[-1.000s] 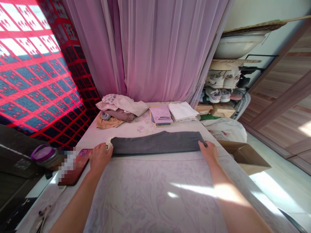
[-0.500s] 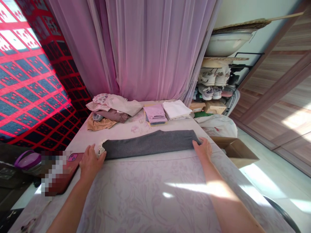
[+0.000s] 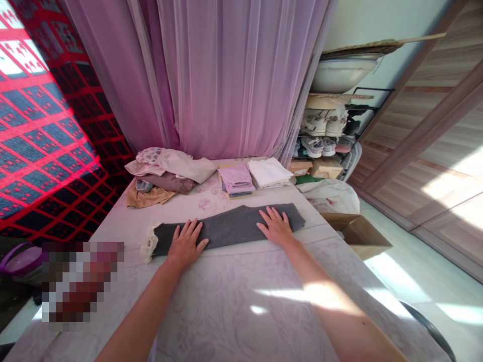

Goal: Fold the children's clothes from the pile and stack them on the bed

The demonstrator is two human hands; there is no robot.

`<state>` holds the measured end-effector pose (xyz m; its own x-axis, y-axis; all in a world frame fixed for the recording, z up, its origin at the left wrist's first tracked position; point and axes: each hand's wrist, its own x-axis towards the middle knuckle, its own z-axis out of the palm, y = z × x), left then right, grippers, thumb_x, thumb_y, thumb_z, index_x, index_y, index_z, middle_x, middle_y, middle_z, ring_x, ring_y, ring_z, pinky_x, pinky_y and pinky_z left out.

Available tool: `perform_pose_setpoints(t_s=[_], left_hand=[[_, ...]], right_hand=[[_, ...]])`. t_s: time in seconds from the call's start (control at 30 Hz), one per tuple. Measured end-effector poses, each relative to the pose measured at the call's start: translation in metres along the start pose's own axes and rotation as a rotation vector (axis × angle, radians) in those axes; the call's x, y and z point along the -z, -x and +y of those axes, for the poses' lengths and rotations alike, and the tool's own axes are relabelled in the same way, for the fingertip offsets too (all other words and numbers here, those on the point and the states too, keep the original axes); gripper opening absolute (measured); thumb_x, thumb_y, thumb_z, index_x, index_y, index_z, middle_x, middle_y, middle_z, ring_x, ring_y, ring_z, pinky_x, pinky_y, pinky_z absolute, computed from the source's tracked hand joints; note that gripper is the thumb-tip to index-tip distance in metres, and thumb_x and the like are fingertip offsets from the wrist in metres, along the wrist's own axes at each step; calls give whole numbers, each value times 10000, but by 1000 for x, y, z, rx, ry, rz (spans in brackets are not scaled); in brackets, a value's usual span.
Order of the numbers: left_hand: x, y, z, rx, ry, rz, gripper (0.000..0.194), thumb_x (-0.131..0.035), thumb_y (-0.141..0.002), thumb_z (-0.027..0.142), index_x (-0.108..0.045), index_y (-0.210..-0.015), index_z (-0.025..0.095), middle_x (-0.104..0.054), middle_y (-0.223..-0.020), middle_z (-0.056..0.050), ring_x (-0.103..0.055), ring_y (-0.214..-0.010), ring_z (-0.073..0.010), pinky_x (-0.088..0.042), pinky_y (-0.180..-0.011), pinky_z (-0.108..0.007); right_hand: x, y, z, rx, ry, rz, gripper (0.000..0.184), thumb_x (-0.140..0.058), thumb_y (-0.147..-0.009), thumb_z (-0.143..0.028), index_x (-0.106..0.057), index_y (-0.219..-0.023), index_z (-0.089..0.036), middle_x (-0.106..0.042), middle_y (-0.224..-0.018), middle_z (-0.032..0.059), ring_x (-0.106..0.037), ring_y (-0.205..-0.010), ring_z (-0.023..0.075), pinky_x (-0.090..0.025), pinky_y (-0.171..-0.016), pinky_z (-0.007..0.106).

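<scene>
A pair of dark grey leggings (image 3: pixel 230 229), folded lengthwise into a long strip, lies across the bed in front of me. Cream lace trim (image 3: pixel 150 243) edges its left end. My left hand (image 3: pixel 185 245) rests flat near that end with fingers spread. On the right part of the cloth lies my right hand (image 3: pixel 276 226), also flat, its fingers apart. Neither hand grips the fabric. Beyond the leggings sit a folded stack with a lilac garment (image 3: pixel 236 177) on top and folded white cloths (image 3: pixel 269 172) beside it.
A loose heap of clothes (image 3: pixel 169 171) lies at the back left, by the purple curtain (image 3: pixel 234 75). A pixelated reddish object (image 3: pixel 85 284) is at the left edge. An open cardboard box (image 3: pixel 356 234) stands right of the bed, below a shoe rack (image 3: pixel 320 136).
Both hands have let go of the leggings' ends and moved inward, now lying flat on the cloth. The lace end lies spread out more. The view has shifted slightly.
</scene>
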<state>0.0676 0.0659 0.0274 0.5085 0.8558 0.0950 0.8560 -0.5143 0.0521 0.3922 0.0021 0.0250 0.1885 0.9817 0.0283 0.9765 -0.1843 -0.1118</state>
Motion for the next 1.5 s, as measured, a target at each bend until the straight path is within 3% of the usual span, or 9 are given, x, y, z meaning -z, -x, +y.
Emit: perform_pose_setpoints(t_s=[0.27, 0.4, 0.57, 0.73, 0.9, 1.0, 1.17, 1.37, 1.5], left_hand=[[2, 8, 4, 16, -81, -40, 610, -363, -949, 514, -396, -1475, 207, -302, -1578, -81, -263, -1458, -306, -224, -1142, -588], [-1, 10, 4, 4, -72, 0, 599, -370, -946, 504, -416, -1464, 205, -326, -1568, -86, -284, -1448, -313, -223, -1136, -595], [-8, 11, 3, -6, -21, 59, 586, -388, -939, 496, -456, -1438, 197, -386, -1542, -94, -321, -1428, -327, -224, -1128, -615], [-11, 13, 2, -15, 19, 108, 561, -407, -933, 489, -493, -1414, 214, -447, -1506, -97, -366, -1398, -320, -220, -1139, -594], [-14, 14, 0, -29, 44, 140, 561, -419, -927, 494, -504, -1407, 217, -468, -1490, -101, -382, -1383, -319, -209, -1144, -594], [-17, 14, -1, -32, 47, 140, 568, -407, -930, 495, -495, -1413, 208, -454, -1501, -99, -372, -1389, -319, -213, -1137, -603], [-16, 15, 0, -27, 43, 124, 573, -402, -929, 499, -489, -1417, 211, -434, -1515, -89, -362, -1398, -314, -210, -1138, -600], [-12, 16, 2, -15, 23, 92, 573, -399, -931, 498, -482, -1424, 219, -393, -1538, -71, -336, -1417, -310, -197, -1149, -590], [-16, 15, 0, -38, 27, 89, 572, -381, -941, 497, -464, -1437, 225, -379, -1545, -56, -306, -1433, -312, -153, -1165, -596]], right_hand=[[-1, -5, 9, -160, 6, -81, 582, -292, -981, -509, -321, -1514, -278, -223, -1611, 67, -190, -1472, 252, -149, -1170, 501], [15, -9, 3, -118, 30, -25, 498, -388, -960, -434, -508, -1402, -237, -406, -1525, 101, -359, -1390, 269, -268, -1116, 473], [41, -41, -34, 70, -7, 85, 353, -461, -924, -290, -652, -1218, -242, -622, -1321, 64, -534, -1206, 231, -374, -1001, 372], [47, -79, -79, 383, 20, -129, 357, -582, -858, -284, -658, -1206, -256, -684, -1209, 57, -549, -1171, 244, -348, -1000, 384], [50, -79, -81, 531, 103, -174, 180, -651, -819, -299, -740, -960, -231, -729, -970, 66, -594, -1042, 230, -315, -989, 367], [56, -70, -74, 575, 154, -190, 234, -618, -860, -414, -752, -853, -221, -724, -839, 72, -608, -964, 227, -277, -1015, 390], [60, -74, -76, 456, 290, -242, 522, -305, -1006, -396, -764, -874, -187, -741, -890, 127, -637, -947, 246, -305, -979, 413], [56, -96, -89, 308, 272, -319, 302, -616, -852, -374, -697, -1098, -219, -733, -1083, 100, -649, -1034, 252, -402, -883, 334], [49, -100, -91, 251, 246, -311, 197, -630, -840, -353, -733, -966, -242, -737, -1079, 78, -642, -1063, 243, -413, -877, 313]])
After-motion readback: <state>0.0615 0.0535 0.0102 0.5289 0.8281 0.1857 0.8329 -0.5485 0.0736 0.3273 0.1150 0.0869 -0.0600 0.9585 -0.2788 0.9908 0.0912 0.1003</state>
